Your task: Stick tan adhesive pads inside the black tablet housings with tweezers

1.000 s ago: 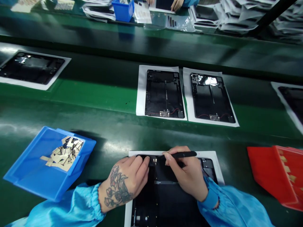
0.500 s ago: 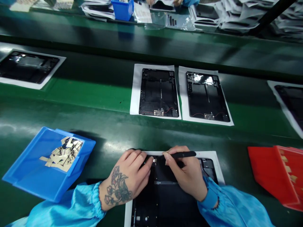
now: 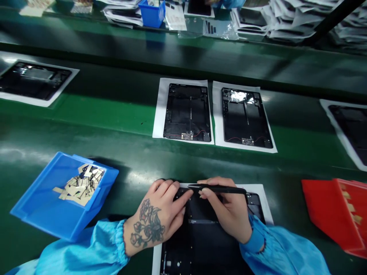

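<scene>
A black tablet housing [image 3: 215, 244] with its inner parts showing lies on a white sheet [image 3: 259, 190] before me. My left hand [image 3: 159, 217] rests palm down over its far left corner. The index finger reaches right onto the far edge, and the other fingertips bend over that edge. Black tweezers [image 3: 226, 189] are pinched in my right hand [image 3: 229, 210], almost level, tips pointing left beside my left index fingertip. Whether the tips grip anything is too small to tell. Both hands cover part of the housing's far end.
To the left stands a blue bin [image 3: 48, 206] holding cream-backed strips [image 3: 83, 185]. A red bin [image 3: 329, 214] with small pieces is at the right. Several open tablet housings [image 3: 187, 114] lie on sheets across the green belt [image 3: 114, 110]. Beyond, a co-worker's sleeve [image 3: 233, 3] shows among stacks.
The tweezers have tilted flatter, and their tips now show near the far edge. My left index finger has shifted slightly right, covering a small shiny part seen before.
</scene>
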Available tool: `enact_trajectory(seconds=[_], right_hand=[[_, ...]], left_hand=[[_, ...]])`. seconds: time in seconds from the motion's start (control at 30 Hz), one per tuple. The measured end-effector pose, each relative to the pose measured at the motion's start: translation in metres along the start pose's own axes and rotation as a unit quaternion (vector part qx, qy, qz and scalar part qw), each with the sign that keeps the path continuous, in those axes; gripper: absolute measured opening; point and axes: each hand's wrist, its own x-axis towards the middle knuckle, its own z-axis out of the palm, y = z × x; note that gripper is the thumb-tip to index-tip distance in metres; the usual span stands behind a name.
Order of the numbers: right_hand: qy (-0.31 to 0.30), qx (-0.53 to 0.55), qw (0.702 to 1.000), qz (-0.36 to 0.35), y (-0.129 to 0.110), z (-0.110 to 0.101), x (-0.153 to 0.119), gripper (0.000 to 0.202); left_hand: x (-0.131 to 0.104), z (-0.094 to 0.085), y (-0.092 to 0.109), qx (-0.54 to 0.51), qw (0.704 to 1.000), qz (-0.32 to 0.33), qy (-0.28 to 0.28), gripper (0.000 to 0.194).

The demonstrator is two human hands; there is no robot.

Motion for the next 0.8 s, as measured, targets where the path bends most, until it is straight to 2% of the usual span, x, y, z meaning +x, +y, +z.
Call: enact_trajectory(seconds=[0.17, 0.37, 0.57, 0.7, 0.8], right_hand=[[-0.02, 0.059, 0.998, -0.027, -0.003, 0.003, 0.001, 0.021], [-0.083, 0.069, 0.991, -0.08, -0.011, 0.005, 0.007, 0.019], [-0.11, 0.023, 0.985, -0.131, -0.009, 0.0, 0.008, 0.018], [-0.139, -0.039, 0.971, -0.191, -0.006, -0.003, 0.004, 0.025], [-0.144, -0.04, 0.971, -0.189, -0.006, -0.002, 0.003, 0.025]], left_hand=[[-0.005, -0.003, -0.005, -0.029, 0.999, 0.011, 0.024, 0.039], [-0.008, -0.004, -0.005, -0.056, 0.998, -0.002, 0.035, 0.035], [-0.005, -0.003, -0.002, -0.066, 0.997, -0.02, 0.04, 0.03], [-0.004, -0.003, -0.001, -0.068, 0.997, -0.019, 0.038, 0.025], [-0.004, -0.003, -0.001, -0.072, 0.997, -0.017, 0.038, 0.025]])
